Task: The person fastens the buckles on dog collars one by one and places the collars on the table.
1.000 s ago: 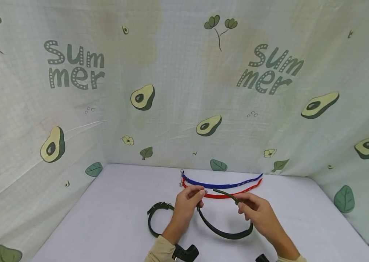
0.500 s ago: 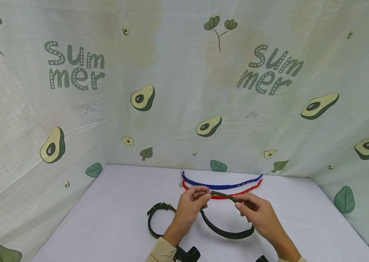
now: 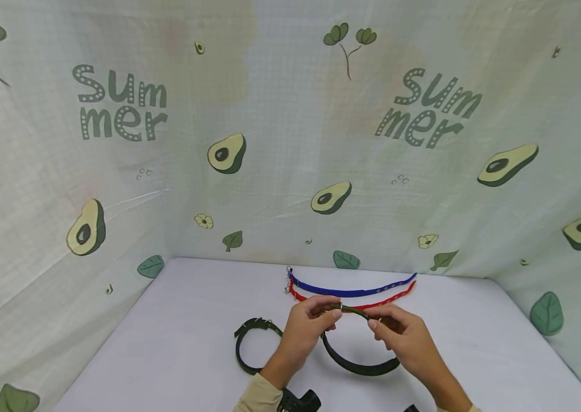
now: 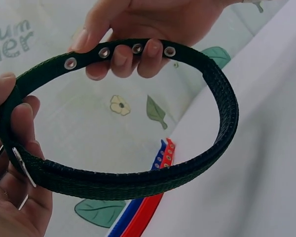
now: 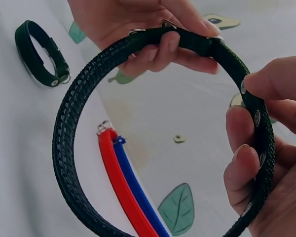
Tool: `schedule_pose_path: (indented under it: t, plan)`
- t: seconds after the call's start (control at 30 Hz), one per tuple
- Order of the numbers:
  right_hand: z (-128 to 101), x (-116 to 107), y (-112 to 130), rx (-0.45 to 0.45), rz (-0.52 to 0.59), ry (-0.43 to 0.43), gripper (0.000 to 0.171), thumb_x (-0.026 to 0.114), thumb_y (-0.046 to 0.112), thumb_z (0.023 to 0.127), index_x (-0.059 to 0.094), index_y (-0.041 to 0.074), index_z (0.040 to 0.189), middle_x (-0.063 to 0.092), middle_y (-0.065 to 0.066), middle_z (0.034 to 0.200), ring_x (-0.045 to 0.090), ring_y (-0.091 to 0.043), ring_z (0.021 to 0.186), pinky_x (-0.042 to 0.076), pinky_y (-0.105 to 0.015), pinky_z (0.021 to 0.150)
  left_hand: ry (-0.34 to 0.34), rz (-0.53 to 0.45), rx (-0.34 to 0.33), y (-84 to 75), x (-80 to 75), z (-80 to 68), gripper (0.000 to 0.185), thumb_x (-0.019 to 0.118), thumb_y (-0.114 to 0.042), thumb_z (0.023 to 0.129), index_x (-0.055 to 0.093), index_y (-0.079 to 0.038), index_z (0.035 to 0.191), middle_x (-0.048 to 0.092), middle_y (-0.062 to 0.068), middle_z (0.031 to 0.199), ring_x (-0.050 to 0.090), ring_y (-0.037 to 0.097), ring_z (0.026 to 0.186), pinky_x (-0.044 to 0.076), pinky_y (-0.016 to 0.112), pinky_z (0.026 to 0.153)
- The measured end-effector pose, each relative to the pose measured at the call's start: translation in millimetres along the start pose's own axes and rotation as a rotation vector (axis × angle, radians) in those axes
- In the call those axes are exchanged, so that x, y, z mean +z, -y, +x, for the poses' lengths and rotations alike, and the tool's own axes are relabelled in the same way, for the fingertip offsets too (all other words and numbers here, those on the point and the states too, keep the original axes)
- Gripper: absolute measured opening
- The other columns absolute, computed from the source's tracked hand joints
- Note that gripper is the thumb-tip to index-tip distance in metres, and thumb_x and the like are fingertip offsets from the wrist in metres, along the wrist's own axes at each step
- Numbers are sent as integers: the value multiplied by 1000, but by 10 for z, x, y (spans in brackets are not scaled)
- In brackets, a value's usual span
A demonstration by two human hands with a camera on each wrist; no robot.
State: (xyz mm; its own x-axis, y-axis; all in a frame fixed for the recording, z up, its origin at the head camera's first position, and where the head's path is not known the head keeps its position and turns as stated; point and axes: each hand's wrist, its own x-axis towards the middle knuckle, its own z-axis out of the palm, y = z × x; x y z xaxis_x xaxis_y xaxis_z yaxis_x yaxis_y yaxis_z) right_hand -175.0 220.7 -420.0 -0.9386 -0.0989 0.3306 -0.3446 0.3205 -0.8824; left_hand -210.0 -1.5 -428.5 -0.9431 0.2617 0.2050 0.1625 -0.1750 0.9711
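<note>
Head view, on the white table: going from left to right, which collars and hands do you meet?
Buckled dark collar lying on the table → left hand → right hand. The dark green collar held between the hands, and the blue and red collars behind them, span the middle, so they have no clear place in the order.

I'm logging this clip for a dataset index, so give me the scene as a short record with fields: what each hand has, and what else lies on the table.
left hand: grips the buckle end of the dark green collar
right hand: pinches the collar's eyelet end
collar state: bent into a loop, held above the table
second dark collar: closed loop, lying left of the hands
blue strap: flat, at the back
red strap: flat, right beside the blue strap, nearer the hands
backdrop: avocado print cloth
</note>
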Motion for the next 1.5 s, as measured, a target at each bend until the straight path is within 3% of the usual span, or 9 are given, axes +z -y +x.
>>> schedule_pose_path:
  t: [0.2, 0.43, 0.67, 0.93, 1.13, 1.5]
  plan:
    - [-18, 65, 15, -42, 28, -17, 15, 72, 13, 94, 71, 9, 109, 63, -10, 81, 58, -22, 65, 49, -30, 51, -1, -39, -18, 26, 50, 4, 32, 76, -13, 90, 66, 4, 116, 72, 8, 96, 65, 16, 77, 56, 26, 76]
    - [-21, 166, 47, -19, 26, -31, 19, 73, 13, 93, 70, 8, 110, 66, -7, 88, 61, -19, 69, 51, -28, 53, 47, -32, -30, 63, 76, 4, 27, 77, -18, 90, 69, -6, 113, 71, 7, 96, 66, 18, 81, 56, 27, 74]
    - [-50, 218, 44, -27, 62, -33, 21, 74, 9, 91, 69, 5, 111, 66, -9, 88, 60, -19, 67, 51, -29, 52, 55, -94, -84, 98, 86, -6, 25, 77, -14, 89, 71, -4, 111, 71, 8, 99, 65, 20, 84, 55, 28, 75]
    - [-49, 258, 67, -67, 78, 18, 23, 73, 11, 92, 68, 7, 114, 66, -9, 89, 62, -20, 69, 54, -32, 56, 110, -94, -101, 99, 108, -13, 27, 78, -15, 88, 71, -5, 112, 70, 6, 104, 63, 19, 89, 53, 30, 78]
    - [-24, 268, 80, -21, 98, 5, 24, 75, 13, 91, 69, 5, 113, 67, -12, 86, 65, -23, 73, 57, -31, 64, 75, -128, -122, 78, 151, -24, 27, 75, -17, 91, 70, 0, 112, 68, 6, 105, 62, 19, 96, 52, 32, 86]
    - [-20, 324, 84, 90, 76, -66, 25, 78, 18, 89, 71, 6, 109, 67, -7, 82, 64, -22, 71, 55, -29, 61, 40, -225, -143, 46, 225, -43, 26, 70, -17, 95, 68, 0, 115, 69, 10, 111, 65, 22, 104, 54, 34, 92]
